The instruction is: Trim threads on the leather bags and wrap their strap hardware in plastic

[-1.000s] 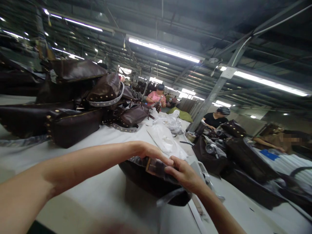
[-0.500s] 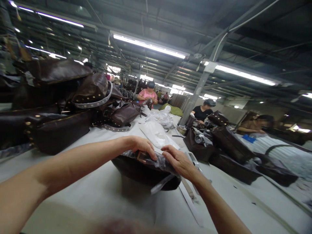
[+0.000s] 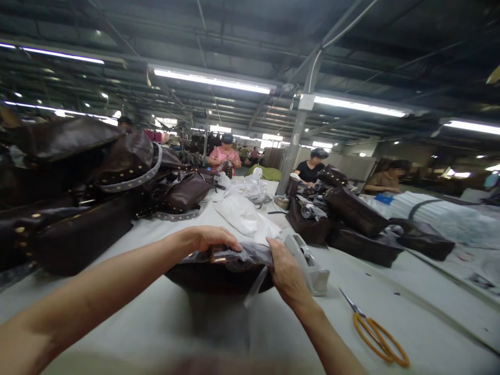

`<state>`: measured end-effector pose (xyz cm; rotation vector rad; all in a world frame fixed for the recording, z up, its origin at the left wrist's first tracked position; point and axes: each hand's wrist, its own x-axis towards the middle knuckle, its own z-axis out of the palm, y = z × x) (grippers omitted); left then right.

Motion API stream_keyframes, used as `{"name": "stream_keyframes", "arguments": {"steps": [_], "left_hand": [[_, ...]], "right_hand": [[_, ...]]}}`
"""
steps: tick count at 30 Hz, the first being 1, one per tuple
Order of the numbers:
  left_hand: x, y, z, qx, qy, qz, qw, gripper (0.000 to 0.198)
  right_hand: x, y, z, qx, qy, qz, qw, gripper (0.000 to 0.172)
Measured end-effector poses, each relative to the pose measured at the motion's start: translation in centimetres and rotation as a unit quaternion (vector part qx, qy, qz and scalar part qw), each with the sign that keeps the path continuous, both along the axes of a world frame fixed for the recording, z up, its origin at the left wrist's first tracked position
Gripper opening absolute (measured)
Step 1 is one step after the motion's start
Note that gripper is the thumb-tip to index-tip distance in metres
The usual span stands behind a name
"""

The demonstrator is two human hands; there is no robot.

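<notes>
At the lower centre of the head view, a dark brown rounded leather bag (image 3: 219, 278) lay on the white-covered work table (image 3: 156, 323), with its long axis running left to right across the frame. Crumpled clear plastic film (image 3: 250, 254) covered its top edge.

The left hand (image 3: 211, 238) sat over the middle of that edge, fingers curled down and closed on the film. The right hand (image 3: 287, 273) was at the bag's right end, fingers clenched on the film where it bunched. The bag therefore lay between and just beyond both hands. Each hand touched it, and neither was clearly nearer.

Just right of the right hand stood a pale grey tape dispenser (image 3: 310, 265), close to but apart from the bag. Yellow-handled scissors (image 3: 377, 336) lay at lower right, well apart.

A heap of dark brown studded bags (image 3: 97, 198) filled the left of the frame. White plastic sheets (image 3: 242, 216) lay behind the bag at centre. Further back, a person in a pink top (image 3: 223, 156) and a person in a black top (image 3: 310, 169) were working at the same table.
</notes>
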<state>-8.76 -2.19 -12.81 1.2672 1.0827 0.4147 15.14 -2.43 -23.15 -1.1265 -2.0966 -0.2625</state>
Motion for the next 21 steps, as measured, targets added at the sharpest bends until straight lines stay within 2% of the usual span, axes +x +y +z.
{"name": "stream_keyframes", "arguments": {"steps": [4,6,9,11,14,16,18,19,21], "left_hand": [[0.1,0.3,-0.1,0.013,0.008,0.033,0.999,0.025],[0.1,0.8,-0.1,0.018,0.008,0.048,0.999,0.030],[0.2,1.5,0.1,0.017,0.017,0.074,0.997,0.036],[0.3,1.7,0.2,0.014,0.024,0.081,0.996,0.036],[0.4,1.8,0.4,0.016,0.036,0.076,0.996,0.035],[0.4,1.9,0.4,0.021,0.042,0.077,0.996,0.036],[0.3,2.1,0.4,0.023,0.044,0.076,0.996,0.037],[0.3,2.2,0.3,0.024,0.044,0.075,0.996,0.038],[0.2,2.3,0.1,0.022,0.045,0.073,0.996,0.039]], "right_hand": [[0.6,0.9,0.7,-0.103,0.077,-0.021,0.991,0.058],[0.5,0.6,0.5,-0.152,0.136,-0.057,0.977,0.072],[-0.4,-0.9,-0.6,-0.200,0.224,-0.099,0.949,0.095],[-1.4,-2.5,-1.9,-0.207,0.253,-0.100,0.940,0.097],[-2.1,-5.3,-4.2,-0.162,0.235,-0.094,0.954,0.081],[-1.3,-6.5,-5.5,-0.137,0.185,-0.092,0.969,0.059],[0.6,-6.7,-6.1,-0.140,0.128,-0.110,0.976,0.036],[1.8,-6.4,-6.2,-0.148,0.103,-0.135,0.974,0.031],[4.2,-5.3,-6.0,-0.179,0.047,-0.202,0.962,0.032]]}}
